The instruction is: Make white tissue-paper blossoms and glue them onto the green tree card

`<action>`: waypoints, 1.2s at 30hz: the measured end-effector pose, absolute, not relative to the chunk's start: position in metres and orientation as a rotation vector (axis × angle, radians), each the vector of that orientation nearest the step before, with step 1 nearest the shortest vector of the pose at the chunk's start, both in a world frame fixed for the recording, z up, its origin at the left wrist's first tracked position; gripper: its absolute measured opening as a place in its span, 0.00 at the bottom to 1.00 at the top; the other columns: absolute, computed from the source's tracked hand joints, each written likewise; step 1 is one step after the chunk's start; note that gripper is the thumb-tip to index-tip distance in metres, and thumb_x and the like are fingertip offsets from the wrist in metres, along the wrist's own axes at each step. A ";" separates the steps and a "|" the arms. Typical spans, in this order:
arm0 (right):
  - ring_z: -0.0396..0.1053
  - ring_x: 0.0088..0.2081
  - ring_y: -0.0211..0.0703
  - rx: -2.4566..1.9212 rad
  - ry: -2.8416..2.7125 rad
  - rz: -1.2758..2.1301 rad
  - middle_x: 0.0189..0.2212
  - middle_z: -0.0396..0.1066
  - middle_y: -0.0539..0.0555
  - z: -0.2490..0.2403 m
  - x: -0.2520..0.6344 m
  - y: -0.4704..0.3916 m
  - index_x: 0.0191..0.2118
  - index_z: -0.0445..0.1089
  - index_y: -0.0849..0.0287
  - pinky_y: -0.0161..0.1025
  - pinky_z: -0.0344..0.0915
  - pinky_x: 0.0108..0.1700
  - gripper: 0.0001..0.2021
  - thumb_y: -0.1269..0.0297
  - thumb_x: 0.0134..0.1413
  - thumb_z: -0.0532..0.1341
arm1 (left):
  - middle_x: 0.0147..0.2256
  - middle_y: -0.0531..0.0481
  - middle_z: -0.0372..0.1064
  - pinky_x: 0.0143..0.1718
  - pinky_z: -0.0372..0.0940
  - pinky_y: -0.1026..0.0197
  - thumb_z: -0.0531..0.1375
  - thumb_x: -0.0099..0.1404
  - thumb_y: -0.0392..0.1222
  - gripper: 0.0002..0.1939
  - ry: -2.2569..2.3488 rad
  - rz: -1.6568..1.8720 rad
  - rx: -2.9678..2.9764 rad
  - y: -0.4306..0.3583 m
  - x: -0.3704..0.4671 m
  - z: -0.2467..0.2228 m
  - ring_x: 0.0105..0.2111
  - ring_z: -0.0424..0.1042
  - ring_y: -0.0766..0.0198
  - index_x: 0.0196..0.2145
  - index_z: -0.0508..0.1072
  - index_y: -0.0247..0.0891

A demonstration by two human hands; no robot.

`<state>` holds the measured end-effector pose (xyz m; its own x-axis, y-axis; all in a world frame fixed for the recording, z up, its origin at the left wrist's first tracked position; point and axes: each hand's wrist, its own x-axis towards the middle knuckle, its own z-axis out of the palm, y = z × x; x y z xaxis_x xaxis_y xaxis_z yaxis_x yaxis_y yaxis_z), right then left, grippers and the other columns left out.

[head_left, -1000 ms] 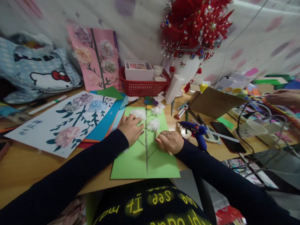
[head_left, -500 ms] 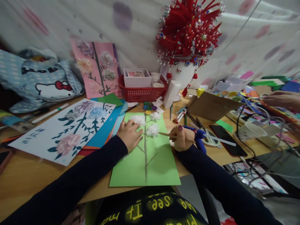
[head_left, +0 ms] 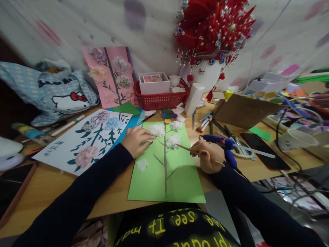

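Note:
A light green sheet (head_left: 180, 181) lies in front of me, with a grey painted stem (head_left: 165, 175) and thin branches. White tissue flowers sit on its upper part: one at the left (head_left: 157, 130), one at the top right (head_left: 176, 125) and one in the middle (head_left: 173, 141). My right hand (head_left: 209, 156) is closed on a thin wooden stick (head_left: 183, 148), its tip at the middle flower's edge. At the sheet's left side my left hand (head_left: 137, 140) is open, fingers stretched towards the left flower. Below it lies a small white tissue piece (head_left: 142, 165).
A blue glue gun (head_left: 216, 139) rests beyond my right hand, near scissors (head_left: 243, 149) and a phone (head_left: 264, 151). Left is a white flower picture (head_left: 61, 156). Behind stand a red basket (head_left: 161, 100), a white bottle (head_left: 194, 99) and a red beaded headdress (head_left: 213, 34).
My left hand has drawn back to the left, uncovering the small tissue piece. My right hand has turned slightly, still holding the stick at the middle flower. The whole view has shifted.

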<state>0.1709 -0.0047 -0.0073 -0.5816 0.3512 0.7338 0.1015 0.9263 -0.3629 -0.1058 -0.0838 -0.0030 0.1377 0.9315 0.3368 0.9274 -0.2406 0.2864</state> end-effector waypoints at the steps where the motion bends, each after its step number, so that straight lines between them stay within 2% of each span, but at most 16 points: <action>1: 0.72 0.27 0.40 -0.310 -2.256 0.361 0.26 0.73 0.55 -0.003 0.175 -0.011 0.36 0.70 0.59 0.36 0.66 0.28 0.23 0.51 0.65 0.43 | 0.38 0.47 0.73 0.42 0.57 0.53 0.54 0.63 0.42 0.13 1.908 0.771 2.286 -0.090 -0.115 0.002 0.38 0.65 0.58 0.40 0.76 0.43; 3: 0.73 0.39 0.44 -0.336 -2.422 0.355 0.41 0.73 0.61 0.004 0.185 -0.025 0.47 0.67 0.59 0.38 0.69 0.37 0.20 0.51 0.64 0.47 | 0.32 0.48 0.72 0.38 0.60 0.58 0.54 0.63 0.45 0.13 1.871 0.831 2.114 -0.105 -0.128 0.008 0.32 0.67 0.62 0.37 0.76 0.39; 4: 0.72 0.44 0.45 -0.320 -2.514 0.341 0.45 0.72 0.62 0.006 0.191 -0.032 0.50 0.65 0.59 0.39 0.69 0.41 0.19 0.54 0.64 0.48 | 0.31 0.49 0.72 0.36 0.60 0.60 0.54 0.62 0.47 0.13 1.865 0.820 2.038 -0.112 -0.132 0.009 0.30 0.66 0.64 0.34 0.76 0.39; 7: 0.71 0.45 0.46 -0.150 -2.679 0.319 0.41 0.74 0.60 0.005 0.206 -0.048 0.47 0.67 0.57 0.43 0.69 0.45 0.14 0.59 0.64 0.50 | 0.29 0.50 0.70 0.34 0.60 0.61 0.59 0.57 0.49 0.12 1.870 0.698 1.934 -0.129 -0.130 0.004 0.28 0.65 0.65 0.32 0.75 0.37; 10: 0.69 0.49 0.49 -0.053 -2.765 0.297 0.39 0.76 0.60 0.000 0.214 -0.055 0.42 0.69 0.58 0.50 0.67 0.49 0.12 0.59 0.62 0.53 | 0.30 0.49 0.68 0.37 0.60 0.58 0.63 0.52 0.52 0.15 1.928 0.599 1.967 -0.131 -0.115 -0.006 0.33 0.64 0.61 0.29 0.74 0.37; 13: 0.64 0.55 0.52 -0.074 -2.925 0.282 0.48 0.72 0.61 -0.002 0.216 -0.055 0.44 0.68 0.59 0.53 0.67 0.52 0.12 0.59 0.58 0.58 | 0.29 0.49 0.67 0.41 0.59 0.55 0.64 0.51 0.52 0.15 1.965 0.571 1.962 -0.129 -0.103 -0.010 0.35 0.63 0.59 0.23 0.72 0.37; 15: 0.62 0.57 0.52 -0.072 -3.010 0.276 0.53 0.68 0.62 0.000 0.217 -0.052 0.48 0.66 0.62 0.52 0.67 0.52 0.16 0.63 0.55 0.60 | 0.27 0.49 0.68 0.39 0.60 0.57 0.62 0.53 0.50 0.14 1.903 0.612 1.893 -0.131 -0.101 -0.008 0.32 0.64 0.60 0.21 0.71 0.37; 17: 0.60 0.58 0.51 -0.012 -3.038 0.282 0.54 0.66 0.63 0.004 0.217 -0.050 0.49 0.65 0.64 0.49 0.68 0.52 0.17 0.68 0.53 0.59 | 0.27 0.49 0.69 0.35 0.61 0.60 0.60 0.55 0.50 0.13 1.837 0.708 1.771 -0.137 -0.105 -0.005 0.29 0.65 0.63 0.22 0.71 0.36; 20: 0.67 0.53 0.48 0.072 -2.967 0.337 0.50 0.70 0.62 0.009 0.214 -0.049 0.47 0.67 0.64 0.43 0.71 0.48 0.13 0.72 0.56 0.57 | 0.28 0.50 0.71 0.29 0.63 0.62 0.60 0.55 0.51 0.14 1.849 0.884 1.547 -0.151 -0.115 -0.002 0.25 0.66 0.66 0.25 0.71 0.36; 24: 0.75 0.37 0.40 0.045 -2.818 0.369 0.42 0.75 0.60 0.010 0.205 -0.055 0.47 0.66 0.62 0.35 0.73 0.37 0.11 0.73 0.60 0.53 | 0.27 0.49 0.73 0.32 0.66 0.61 0.63 0.50 0.54 0.17 1.886 1.059 1.304 -0.166 -0.132 0.006 0.27 0.70 0.63 0.26 0.72 0.36; 27: 0.75 0.31 0.37 0.039 -2.753 0.369 0.36 0.76 0.58 0.012 0.190 -0.063 0.45 0.67 0.61 0.33 0.71 0.32 0.10 0.73 0.60 0.53 | 0.26 0.50 0.74 0.32 0.67 0.62 0.67 0.46 0.54 0.18 1.875 1.234 1.109 -0.173 -0.141 0.021 0.26 0.71 0.64 0.25 0.70 0.37; 30: 0.73 0.27 0.37 0.000 -2.686 0.358 0.31 0.75 0.56 0.016 0.168 -0.071 0.42 0.67 0.62 0.33 0.68 0.27 0.08 0.72 0.59 0.53 | 0.24 0.54 0.74 0.30 0.66 0.65 0.70 0.45 0.48 0.18 1.863 1.478 0.913 -0.177 -0.148 0.037 0.24 0.71 0.67 0.26 0.66 0.37; 33: 0.68 0.20 0.35 -0.092 -2.596 0.381 0.23 0.73 0.51 0.019 0.144 -0.081 0.38 0.68 0.62 0.33 0.64 0.23 0.07 0.72 0.58 0.53 | 0.23 0.57 0.72 0.29 0.66 0.68 0.71 0.43 0.43 0.19 1.865 1.598 0.864 -0.177 -0.153 0.049 0.23 0.71 0.69 0.29 0.66 0.37; 36: 0.67 0.19 0.35 -0.195 -2.543 0.433 0.20 0.71 0.51 0.018 0.124 -0.087 0.36 0.70 0.62 0.33 0.61 0.23 0.09 0.70 0.59 0.53 | 0.23 0.58 0.71 0.30 0.66 0.68 0.70 0.43 0.41 0.20 1.834 1.679 0.910 -0.172 -0.151 0.053 0.25 0.71 0.70 0.30 0.66 0.37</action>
<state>0.1240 -0.0874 0.0183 -0.8394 0.2250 0.4948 0.0487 0.9378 -0.3439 -0.1510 -0.1721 0.0532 -0.6586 0.7481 0.0813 0.1468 0.0217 0.9889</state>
